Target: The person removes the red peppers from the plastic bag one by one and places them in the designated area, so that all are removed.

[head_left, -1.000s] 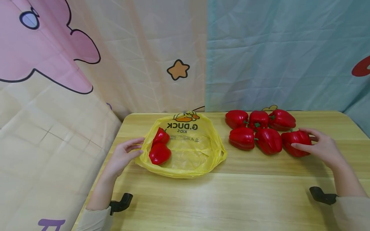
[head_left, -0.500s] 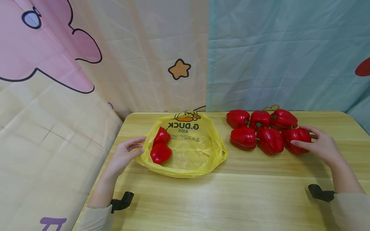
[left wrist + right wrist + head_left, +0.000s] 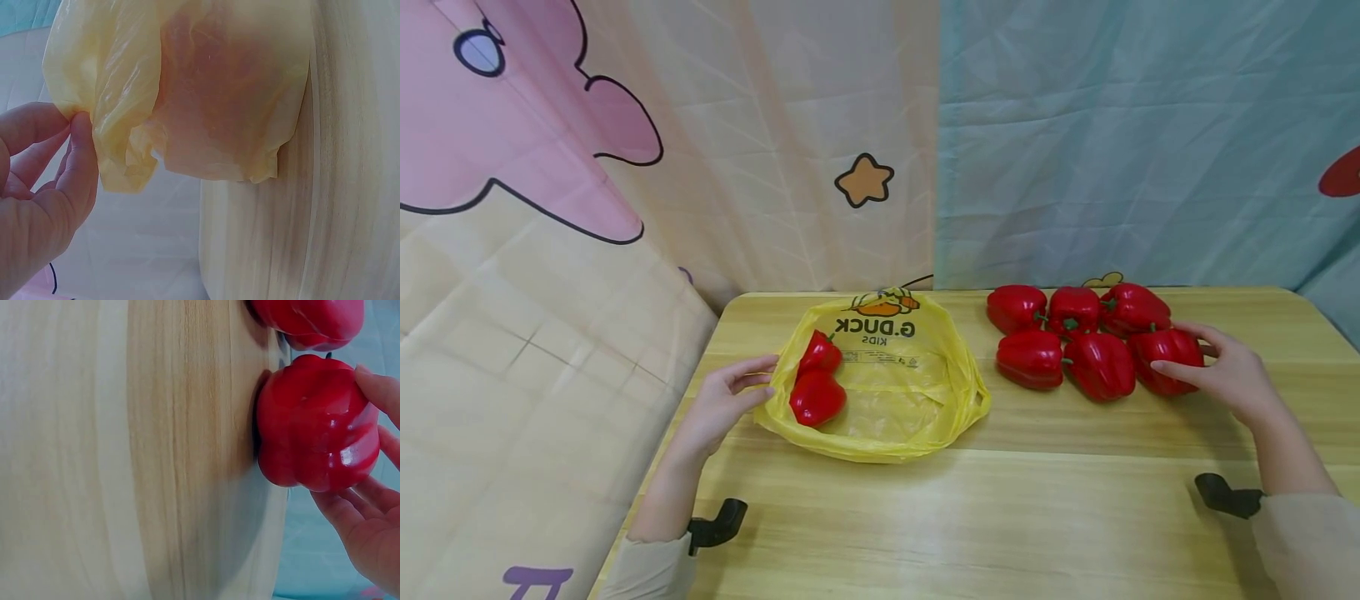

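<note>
A yellow plastic bag [image 3: 895, 408] printed G.DUCK KIDS lies with its mouth spread on the left of the table. My left hand [image 3: 722, 404] pinches its left rim; the left wrist view shows the bag's film [image 3: 125, 81] between thumb and fingertips. Inside the bag sit two red bell peppers, one nearer [image 3: 817, 398] and one behind it [image 3: 820, 353]. On the right, my right hand [image 3: 1228, 375] holds a red bell pepper [image 3: 1165, 358] at the end of the front row. In the right wrist view, thumb and fingers go round this glossy pepper [image 3: 319, 425], low over the wood.
Beside the held pepper, two more red bell peppers [image 3: 1101, 367] make up the front row. A back row of three peppers [image 3: 1073, 311] stands behind them. The wooden table [image 3: 955, 525] meets a printed curtain [image 3: 1037, 167] at its far edge.
My right hand has shifted slightly left and away from me with the pepper, which now sits closer to its neighbours. The left hand and the bag stay put.
</note>
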A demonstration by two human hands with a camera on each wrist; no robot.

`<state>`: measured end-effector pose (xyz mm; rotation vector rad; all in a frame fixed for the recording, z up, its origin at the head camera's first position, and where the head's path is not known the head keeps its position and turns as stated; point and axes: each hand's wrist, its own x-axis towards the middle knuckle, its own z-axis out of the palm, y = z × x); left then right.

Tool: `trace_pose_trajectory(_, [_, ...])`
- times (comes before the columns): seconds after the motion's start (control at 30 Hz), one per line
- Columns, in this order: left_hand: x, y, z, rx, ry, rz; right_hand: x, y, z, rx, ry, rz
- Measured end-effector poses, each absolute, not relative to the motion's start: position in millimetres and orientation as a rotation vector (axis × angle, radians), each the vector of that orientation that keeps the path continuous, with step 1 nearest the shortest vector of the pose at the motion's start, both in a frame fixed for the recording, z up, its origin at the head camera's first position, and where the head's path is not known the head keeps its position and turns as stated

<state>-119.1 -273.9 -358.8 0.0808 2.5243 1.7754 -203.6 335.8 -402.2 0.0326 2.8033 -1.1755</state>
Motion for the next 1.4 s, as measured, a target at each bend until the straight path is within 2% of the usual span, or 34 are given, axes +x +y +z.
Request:
trace_pose_trajectory(0.63, [-118.2,-274.4,-359.3,0.092,2.526,1.780,-203.7,335.4,-395.3,-0.020,2.836,-1.179])
trace_pose_trajectory(1.4, [-119.5,-274.2,-357.3,0.089,2.537,1.758,-215.0,309.8,-344.6,-0.180,2.910,-1.154])
